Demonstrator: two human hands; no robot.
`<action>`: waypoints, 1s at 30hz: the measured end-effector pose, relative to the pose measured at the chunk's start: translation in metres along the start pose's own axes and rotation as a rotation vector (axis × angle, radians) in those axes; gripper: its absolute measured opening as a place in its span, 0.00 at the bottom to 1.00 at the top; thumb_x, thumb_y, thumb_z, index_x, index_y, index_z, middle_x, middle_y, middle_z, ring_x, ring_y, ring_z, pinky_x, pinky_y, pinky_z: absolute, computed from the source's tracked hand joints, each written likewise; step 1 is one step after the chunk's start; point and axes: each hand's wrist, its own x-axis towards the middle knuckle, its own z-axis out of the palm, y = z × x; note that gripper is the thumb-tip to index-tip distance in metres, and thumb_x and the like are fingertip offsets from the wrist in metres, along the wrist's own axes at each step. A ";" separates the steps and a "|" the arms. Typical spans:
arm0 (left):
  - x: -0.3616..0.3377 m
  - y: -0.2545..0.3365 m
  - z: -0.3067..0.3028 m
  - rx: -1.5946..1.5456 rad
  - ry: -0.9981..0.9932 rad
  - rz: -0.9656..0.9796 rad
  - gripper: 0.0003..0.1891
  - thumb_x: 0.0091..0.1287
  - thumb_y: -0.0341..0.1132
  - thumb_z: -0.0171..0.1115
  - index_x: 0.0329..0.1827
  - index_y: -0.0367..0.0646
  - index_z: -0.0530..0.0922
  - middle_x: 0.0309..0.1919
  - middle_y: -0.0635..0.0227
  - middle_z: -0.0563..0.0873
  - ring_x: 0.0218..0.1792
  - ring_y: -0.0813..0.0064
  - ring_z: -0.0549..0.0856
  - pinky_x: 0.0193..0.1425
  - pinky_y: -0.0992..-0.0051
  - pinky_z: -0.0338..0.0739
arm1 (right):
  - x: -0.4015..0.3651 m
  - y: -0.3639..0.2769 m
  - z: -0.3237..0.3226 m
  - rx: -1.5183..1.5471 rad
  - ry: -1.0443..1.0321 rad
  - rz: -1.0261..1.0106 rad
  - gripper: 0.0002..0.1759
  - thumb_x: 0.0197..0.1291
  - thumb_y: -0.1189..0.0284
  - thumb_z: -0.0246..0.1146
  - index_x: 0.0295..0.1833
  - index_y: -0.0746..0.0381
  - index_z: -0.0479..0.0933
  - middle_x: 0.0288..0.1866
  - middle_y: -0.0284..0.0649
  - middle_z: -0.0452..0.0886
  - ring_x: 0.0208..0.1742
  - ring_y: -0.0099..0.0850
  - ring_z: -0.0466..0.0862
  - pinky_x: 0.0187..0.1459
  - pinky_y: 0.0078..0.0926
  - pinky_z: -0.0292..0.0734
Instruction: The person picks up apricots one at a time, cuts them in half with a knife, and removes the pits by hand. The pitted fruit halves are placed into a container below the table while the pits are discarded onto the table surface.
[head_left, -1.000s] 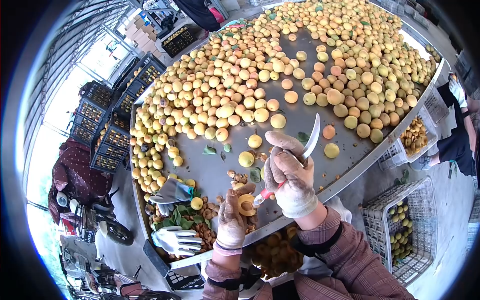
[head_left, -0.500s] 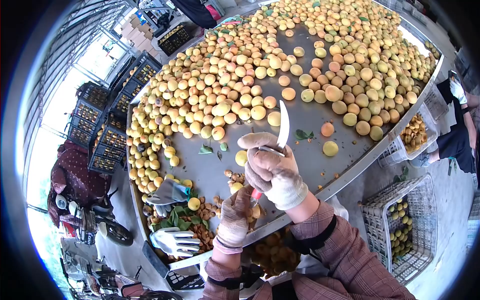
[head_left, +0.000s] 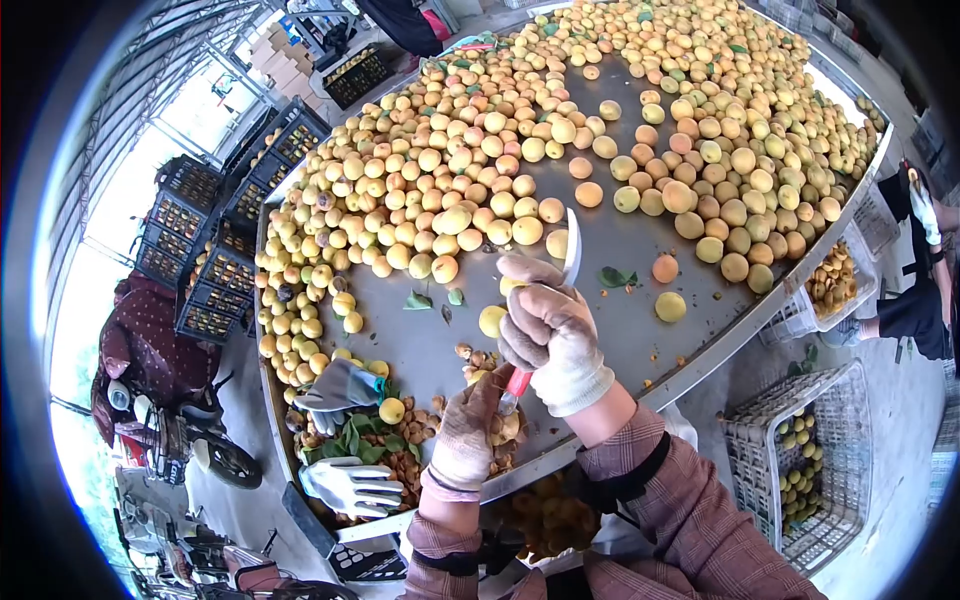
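A dirty white glove covers my right hand (head_left: 552, 340), which is closed around a knife; its curved blade (head_left: 572, 245) points up past the fingers. My left hand (head_left: 468, 430), gloved too, is closed at the red-handled tool (head_left: 515, 388) just below my right hand. Whether that red handle belongs to the knife cannot be made out. A yellow apricot (head_left: 491, 321) lies beside my right hand. Beyond both hands, a large heap of apricots (head_left: 450, 180) covers much of the metal table (head_left: 600, 330).
Empty gloves (head_left: 352, 485) and green leaves (head_left: 365, 437) lie at the table's near left. A plastic crate (head_left: 745, 440) with green fruit stands on the floor at right. Another person's gloved hand (head_left: 922, 210) shows at far right. Crates (head_left: 175, 225) are stacked at left.
The blade now points more upright and shows its side less. My right hand has shifted slightly down relative to the fruit, and more of the red handle shows.
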 end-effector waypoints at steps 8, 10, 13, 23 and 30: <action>-0.009 0.012 0.007 -0.311 0.011 -0.029 0.23 0.77 0.49 0.45 0.60 0.39 0.73 0.23 0.71 0.79 0.17 0.83 0.73 0.19 0.84 0.64 | 0.005 0.014 -0.019 0.155 0.117 -0.008 0.16 0.65 0.74 0.53 0.56 0.54 0.79 0.14 0.24 0.57 0.10 0.19 0.54 0.13 0.20 0.50; -0.009 0.011 0.007 -0.310 -0.007 -0.006 0.23 0.77 0.48 0.45 0.61 0.38 0.73 0.23 0.73 0.78 0.17 0.85 0.71 0.18 0.84 0.62 | 0.002 0.010 -0.012 0.182 0.080 -0.026 0.15 0.64 0.75 0.54 0.55 0.59 0.78 0.14 0.24 0.57 0.10 0.18 0.54 0.12 0.19 0.50; 0.000 0.005 0.016 0.143 0.086 0.241 0.20 0.77 0.39 0.48 0.66 0.38 0.71 0.33 0.80 0.75 0.26 0.90 0.67 0.28 0.88 0.62 | -0.009 -0.004 0.011 -0.228 -0.109 -0.023 0.18 0.64 0.73 0.57 0.58 0.67 0.74 0.16 0.25 0.60 0.12 0.16 0.59 0.14 0.16 0.56; 0.000 0.004 0.028 -0.287 0.052 0.065 0.24 0.76 0.54 0.44 0.58 0.43 0.75 0.22 0.67 0.81 0.12 0.81 0.71 0.14 0.82 0.60 | -0.004 0.002 -0.010 0.082 0.048 -0.056 0.15 0.63 0.74 0.55 0.55 0.58 0.78 0.14 0.25 0.59 0.11 0.19 0.57 0.14 0.20 0.54; 0.021 -0.009 0.022 -0.977 -0.025 -0.041 0.17 0.75 0.48 0.48 0.53 0.45 0.74 0.22 0.63 0.80 0.09 0.78 0.65 0.11 0.78 0.58 | 0.006 0.015 -0.031 0.305 0.238 -0.066 0.12 0.65 0.70 0.56 0.53 0.56 0.77 0.14 0.22 0.53 0.12 0.16 0.57 0.16 0.16 0.54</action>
